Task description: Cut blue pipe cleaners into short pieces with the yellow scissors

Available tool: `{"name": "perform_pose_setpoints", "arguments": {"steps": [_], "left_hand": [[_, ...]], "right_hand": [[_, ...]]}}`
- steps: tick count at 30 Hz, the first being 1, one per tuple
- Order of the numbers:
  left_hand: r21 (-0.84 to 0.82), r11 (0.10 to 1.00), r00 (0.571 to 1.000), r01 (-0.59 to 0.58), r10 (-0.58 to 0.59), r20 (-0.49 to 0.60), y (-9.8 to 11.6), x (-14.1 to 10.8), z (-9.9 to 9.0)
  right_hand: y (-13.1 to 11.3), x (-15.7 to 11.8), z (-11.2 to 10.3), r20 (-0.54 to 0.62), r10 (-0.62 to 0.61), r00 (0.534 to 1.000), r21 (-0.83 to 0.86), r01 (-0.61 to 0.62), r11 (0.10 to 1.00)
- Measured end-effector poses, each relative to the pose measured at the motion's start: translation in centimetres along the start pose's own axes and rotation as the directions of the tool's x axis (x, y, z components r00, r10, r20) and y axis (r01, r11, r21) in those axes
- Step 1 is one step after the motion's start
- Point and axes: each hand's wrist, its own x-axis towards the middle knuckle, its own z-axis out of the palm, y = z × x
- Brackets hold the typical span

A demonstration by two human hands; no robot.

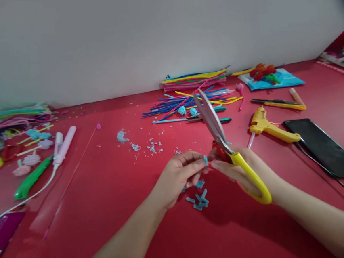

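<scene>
My left hand (184,172) pinches a small light-blue piece (206,160) between thumb and fingertips. Just to its right, my right hand (239,167) is closed around scissors with yellow and red handles (251,178). The scissor blades (209,115) point up and away, slightly apart, and do not touch the blue piece. Several short blue pieces (201,201) lie on the red table (109,232) below my left hand. Blue fluff (122,136) and small scraps (152,148) are scattered beyond it.
Pipe cleaners (194,80) lie along the wall. On the right are a yellow glue gun (272,127), pliers (279,103) and a black phone (326,146) with a cable. A green-handled tool (32,181), a pink hair iron (65,145) and fluffy flowers (31,159) sit left.
</scene>
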Motion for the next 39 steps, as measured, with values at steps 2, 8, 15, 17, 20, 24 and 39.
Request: {"name": "perform_pose_setpoints", "arguments": {"steps": [2, 8, 15, 17, 20, 24, 39], "left_hand": [[0.012, 1.000, 0.999, 0.026, -0.027, 0.043, 0.0, -0.1, 0.2], [0.064, 0.994, 0.987, 0.083, -0.091, 0.133, -0.4, -0.3, 0.3], [0.262, 0.965, 1.000, -0.023, 0.018, 0.023, 0.0, -0.2, 0.5], [0.365, 0.929, 0.998, -0.064, 0.070, -0.004, -0.1, -0.2, 0.5], [0.467, 0.878, 0.992, -0.100, 0.123, -0.018, -0.7, -0.3, 0.5], [0.536, 0.837, 0.988, -0.115, 0.153, -0.027, -1.5, -0.3, 0.6], [0.007, 0.964, 0.904, -0.266, 0.252, -0.347, 0.2, 0.4, -1.7]], "right_hand": [[0.1, -0.1, 0.1, 0.026, 0.005, 1.000, 0.067, -0.007, 0.998], [0.4, 0.0, 0.2, 0.115, 0.040, 0.993, 0.189, -0.061, 0.980], [-0.4, -0.2, 0.0, 0.041, 0.094, 0.995, 0.042, -0.096, 0.994], [-0.4, -0.2, 0.1, 0.014, 0.091, 0.996, -0.022, -0.090, 0.996], [-0.1, -0.3, 0.5, -0.035, 0.062, 0.997, -0.082, -0.065, 0.995], [0.3, -0.3, 0.8, -0.026, 0.025, 0.999, -0.121, -0.028, 0.992], [1.4, -0.1, -0.5, -0.040, -0.106, 0.994, -0.822, 0.027, 0.569]]}}
